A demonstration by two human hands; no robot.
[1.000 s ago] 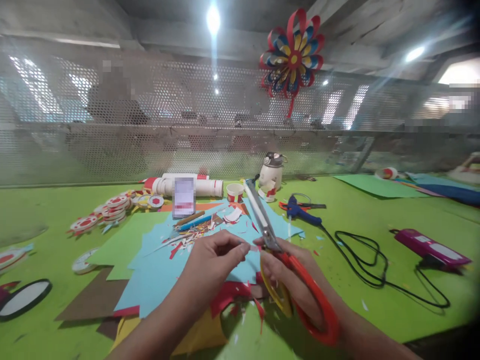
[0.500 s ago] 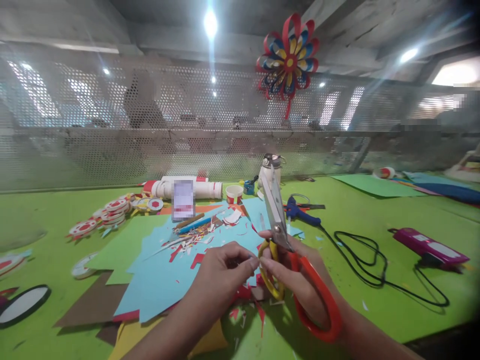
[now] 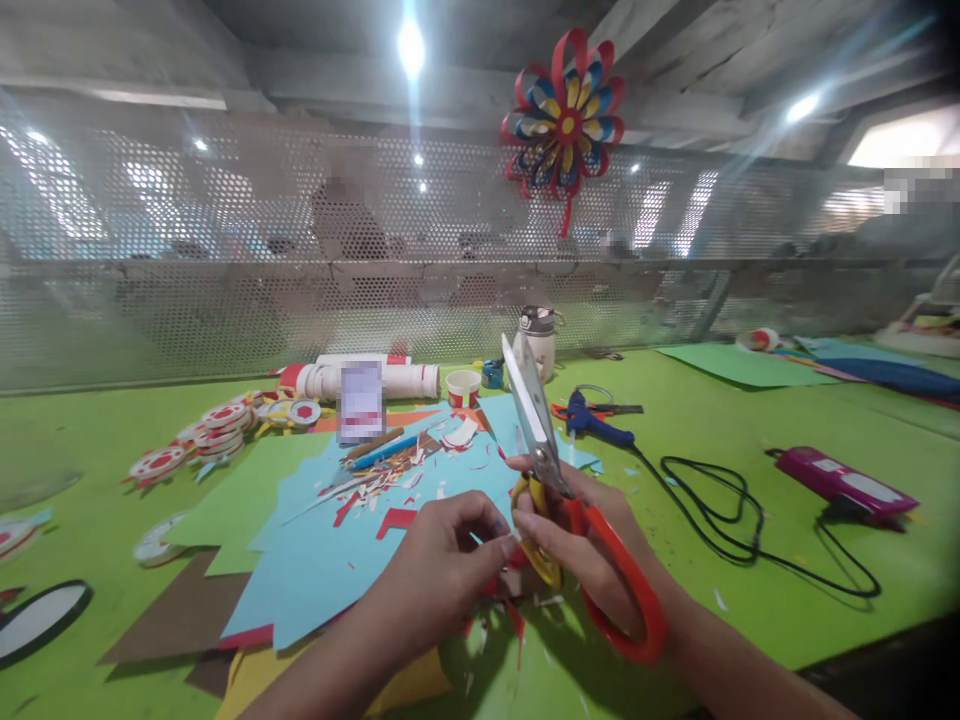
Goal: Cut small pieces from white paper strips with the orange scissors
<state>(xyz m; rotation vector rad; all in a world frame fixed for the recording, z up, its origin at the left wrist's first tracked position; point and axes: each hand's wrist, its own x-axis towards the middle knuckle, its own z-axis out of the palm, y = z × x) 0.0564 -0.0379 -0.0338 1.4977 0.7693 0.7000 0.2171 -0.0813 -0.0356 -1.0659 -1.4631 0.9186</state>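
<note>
My right hand is wrapped round large scissors with one orange-red handle loop and one yellow. Their metal blades point up and away from me, slightly parted. Beside the yellow loop, my left hand is closed in a pinch, its fingertips close to those of my right hand. Whatever the left fingers hold is too small or hidden to make out. Below both hands lie red paper scraps on the green tabletop. Light blue paper sheets spread out to the left, with a red cut piece on them.
A blue glue gun lies to the right, its black cord running to a magenta power strip. Behind stand a paper cup, a bottle and white rolls. Red-and-white paper discs lie left.
The scissors have tipped slightly to the left, still in my right hand. My left hand keeps its pinch almost in place. The whole view has shifted a little.
</note>
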